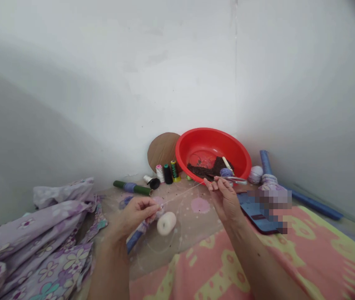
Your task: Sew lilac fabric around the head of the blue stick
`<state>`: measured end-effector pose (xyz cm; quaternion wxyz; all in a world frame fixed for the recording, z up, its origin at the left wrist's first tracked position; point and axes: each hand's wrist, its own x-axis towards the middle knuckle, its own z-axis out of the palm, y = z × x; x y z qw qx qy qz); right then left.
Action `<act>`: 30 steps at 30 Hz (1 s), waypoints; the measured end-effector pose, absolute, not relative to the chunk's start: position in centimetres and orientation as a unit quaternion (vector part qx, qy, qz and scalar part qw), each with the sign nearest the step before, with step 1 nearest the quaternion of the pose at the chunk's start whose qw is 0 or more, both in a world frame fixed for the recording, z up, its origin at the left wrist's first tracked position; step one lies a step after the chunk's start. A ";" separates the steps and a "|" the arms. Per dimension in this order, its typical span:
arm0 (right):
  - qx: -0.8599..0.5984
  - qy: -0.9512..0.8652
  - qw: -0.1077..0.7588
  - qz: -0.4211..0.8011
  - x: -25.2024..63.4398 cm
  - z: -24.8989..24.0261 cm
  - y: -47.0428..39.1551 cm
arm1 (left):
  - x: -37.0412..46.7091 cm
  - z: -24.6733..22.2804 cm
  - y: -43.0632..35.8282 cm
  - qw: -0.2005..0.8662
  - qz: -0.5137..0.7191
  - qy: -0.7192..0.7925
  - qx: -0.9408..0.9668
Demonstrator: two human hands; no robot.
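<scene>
My left hand [141, 212] is closed, its fingertips pinching the end of a knitted or wound purple-white yarn piece [159, 213] at a blue rod [135, 241]. A thin pale strand [182, 192] stretches from there up to my right hand [222, 193], in front of the red basin. The right fingers are curled, with the thumb and forefinger pressed round a slim scissors-like tool [232, 179], whose dark point shows over the basin rim. A round cream yarn ball [166, 223] lies on the cloth just right of my left hand.
The red basin [246, 160] holds dark material and a purple ball. Thread spools [167, 174], a brown disc [161, 152] and a green tube [142, 190] lie behind. Floral fabric [39, 233] is left; a phone [260, 214], blue rods [315, 203] and pink-yellow cloth [215, 266] are right.
</scene>
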<state>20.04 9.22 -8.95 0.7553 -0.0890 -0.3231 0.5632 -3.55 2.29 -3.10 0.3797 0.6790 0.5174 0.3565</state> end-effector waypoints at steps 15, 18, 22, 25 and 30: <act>-0.385 -0.532 0.677 0.332 18.5 -10.5 8.5 | -5.5 -1.4 -0.5 0.472 0.552 0.398 0.560; -0.405 -0.553 0.666 0.293 18.1 -10.6 8.4 | -5.4 -0.9 -1.3 0.471 0.582 0.373 0.548; -0.441 -0.582 0.631 0.262 18.2 -11.2 8.8 | -5.2 -0.3 -2.1 0.472 0.614 0.324 0.543; -0.465 -0.614 0.594 0.231 18.3 -11.7 9.0 | -5.1 0.3 -2.7 0.458 0.645 0.300 0.533; -0.488 -0.668 0.535 0.167 18.1 -12.1 8.9 | -6.6 0.3 -5.6 0.430 0.684 0.284 0.516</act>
